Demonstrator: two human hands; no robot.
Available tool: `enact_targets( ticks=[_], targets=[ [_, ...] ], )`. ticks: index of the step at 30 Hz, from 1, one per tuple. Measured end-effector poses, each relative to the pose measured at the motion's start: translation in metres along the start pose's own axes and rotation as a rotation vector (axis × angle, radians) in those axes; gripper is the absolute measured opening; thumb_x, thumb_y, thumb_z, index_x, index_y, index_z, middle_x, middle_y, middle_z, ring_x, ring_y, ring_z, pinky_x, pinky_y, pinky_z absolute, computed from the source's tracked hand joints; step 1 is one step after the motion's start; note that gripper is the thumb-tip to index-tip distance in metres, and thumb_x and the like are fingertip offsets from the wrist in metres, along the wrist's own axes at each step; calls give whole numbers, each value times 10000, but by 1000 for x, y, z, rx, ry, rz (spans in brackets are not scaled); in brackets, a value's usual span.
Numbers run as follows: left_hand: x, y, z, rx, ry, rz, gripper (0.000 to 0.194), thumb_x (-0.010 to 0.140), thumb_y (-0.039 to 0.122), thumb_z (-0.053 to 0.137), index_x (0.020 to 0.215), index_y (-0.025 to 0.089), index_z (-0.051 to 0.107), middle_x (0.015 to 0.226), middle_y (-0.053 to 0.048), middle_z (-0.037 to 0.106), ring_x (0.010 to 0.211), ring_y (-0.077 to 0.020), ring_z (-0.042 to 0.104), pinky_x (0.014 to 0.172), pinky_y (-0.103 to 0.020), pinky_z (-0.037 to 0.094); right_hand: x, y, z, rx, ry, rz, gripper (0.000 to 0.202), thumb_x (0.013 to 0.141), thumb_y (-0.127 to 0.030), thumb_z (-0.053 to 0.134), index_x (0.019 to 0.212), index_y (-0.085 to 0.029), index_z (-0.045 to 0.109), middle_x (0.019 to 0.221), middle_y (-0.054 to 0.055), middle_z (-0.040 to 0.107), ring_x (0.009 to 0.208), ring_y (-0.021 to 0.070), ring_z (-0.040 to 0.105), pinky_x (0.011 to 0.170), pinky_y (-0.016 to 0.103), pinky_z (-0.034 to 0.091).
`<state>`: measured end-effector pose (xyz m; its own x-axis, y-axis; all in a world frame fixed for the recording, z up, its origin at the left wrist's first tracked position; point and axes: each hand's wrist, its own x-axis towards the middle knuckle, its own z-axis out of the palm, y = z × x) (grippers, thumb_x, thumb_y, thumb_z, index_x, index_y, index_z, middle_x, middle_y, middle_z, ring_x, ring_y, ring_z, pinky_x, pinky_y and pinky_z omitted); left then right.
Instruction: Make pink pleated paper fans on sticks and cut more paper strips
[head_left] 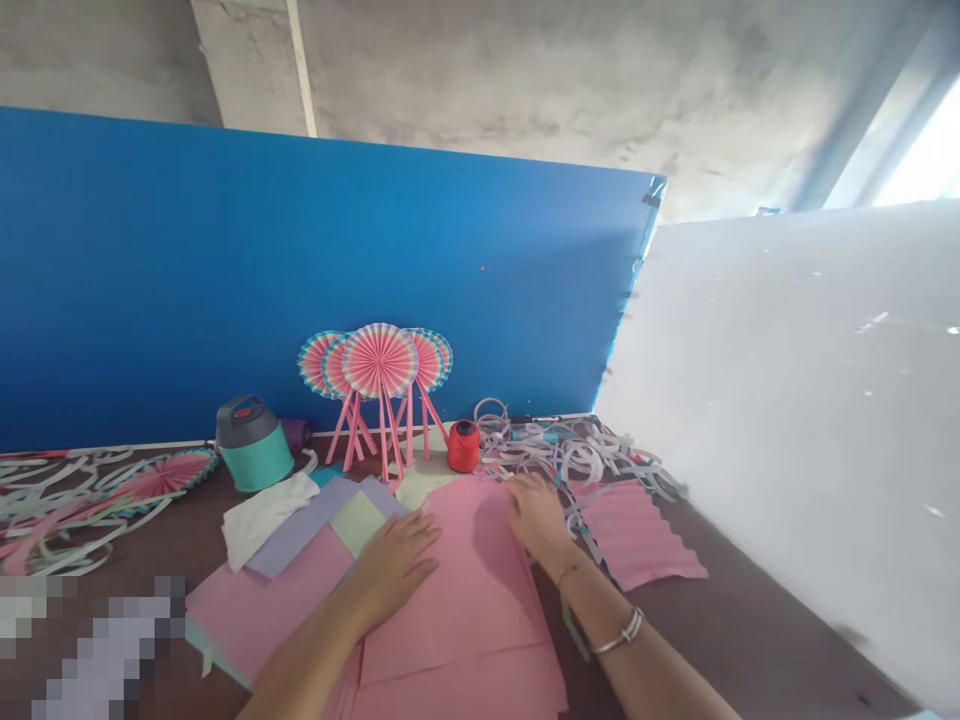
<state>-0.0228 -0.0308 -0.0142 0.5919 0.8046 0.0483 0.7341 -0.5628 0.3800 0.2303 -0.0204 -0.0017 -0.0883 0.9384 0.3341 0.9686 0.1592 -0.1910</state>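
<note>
A stack of pink paper sheets (465,590) lies in front of me on the dark table, its edges slightly out of line. My left hand (397,565) rests palm down across the stack's left side, fingers stretched out and a little apart. At the far right corner of the stack is my right hand (538,518), its fingers lying over the paper's edge, slightly bent; a bracelet is on that wrist. Left of the stack, lilac paper (300,525), a pale green piece (358,522) and another pink sheet (277,595) overlap. A pleated pink paper (637,535) lies to the right.
Several round pleated paper fans (380,362) stand at the back beside a red thread spool (463,447). A teal-and-grey container (255,445) is at back left. Tangled paper strips (577,450) lie at back right, with more strips (67,500) at left. Blue (337,260) and white panels (795,400) border the table.
</note>
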Motion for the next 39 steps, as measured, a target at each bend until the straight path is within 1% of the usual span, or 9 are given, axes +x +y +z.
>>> enact_targets(
  ticks=[3,5,13,16,20,22,26,30,39],
  targets=[
    [1,3,-2,-3,-1,-10,409,905,372,417,1284,260,522,1428,-52,434,1337,-227,346,1120,-460,205,7,25,-5,-112,44,184,328,821,-75,413,958,-198,684,1036,85,671,1021,242,525,824,359,382],
    [1,5,-2,-8,2,-6,400,906,360,415,1270,248,538,1417,-55,450,1329,-224,359,1120,-453,216,9,34,-4,-144,28,237,309,795,-71,437,903,-193,699,1018,91,675,1015,266,518,802,374,371],
    [0,8,-5,-28,122,13,354,897,315,426,1185,225,610,1321,-59,555,1243,-210,456,1074,-398,327,6,33,1,-143,12,224,244,779,-94,473,798,-178,701,1030,124,649,1039,297,498,813,421,329],
    [0,10,-6,-51,164,18,333,890,287,436,1157,235,627,1282,-53,585,1211,-204,482,1052,-384,362,6,31,1,-99,80,208,217,799,-112,467,801,-169,677,1034,119,642,1037,290,497,860,441,311],
    [-1,14,-11,-92,264,48,314,892,265,429,1118,257,647,1215,-46,624,1163,-202,518,1013,-389,410,7,25,3,134,305,114,168,856,-220,457,801,-191,613,936,74,658,960,250,529,897,421,317],
    [-1,16,-12,-100,333,80,315,893,246,421,1111,266,648,1166,-42,648,1131,-205,539,989,-399,434,6,19,4,271,350,43,176,876,-272,438,797,-199,577,829,58,651,866,230,551,860,399,352],
    [1,17,-8,-102,464,125,340,898,217,395,1153,260,615,1134,-52,657,1090,-210,564,956,-407,460,-1,-2,3,465,288,-123,199,898,-264,405,744,-216,520,722,30,627,793,203,568,804,347,386],
    [3,16,1,-103,531,155,395,908,236,381,1285,257,499,1229,-65,603,1148,-218,526,989,-424,429,-10,-26,4,491,218,-303,228,912,-236,389,694,-219,454,646,7,580,702,179,551,764,328,393],
    [3,21,6,-146,460,150,427,926,269,366,1348,242,419,1294,-83,544,1199,-225,480,1011,-412,410,-24,-52,5,486,112,-517,80,819,-159,432,863,-192,490,702,31,582,656,179,522,677,313,408]
  ],
)
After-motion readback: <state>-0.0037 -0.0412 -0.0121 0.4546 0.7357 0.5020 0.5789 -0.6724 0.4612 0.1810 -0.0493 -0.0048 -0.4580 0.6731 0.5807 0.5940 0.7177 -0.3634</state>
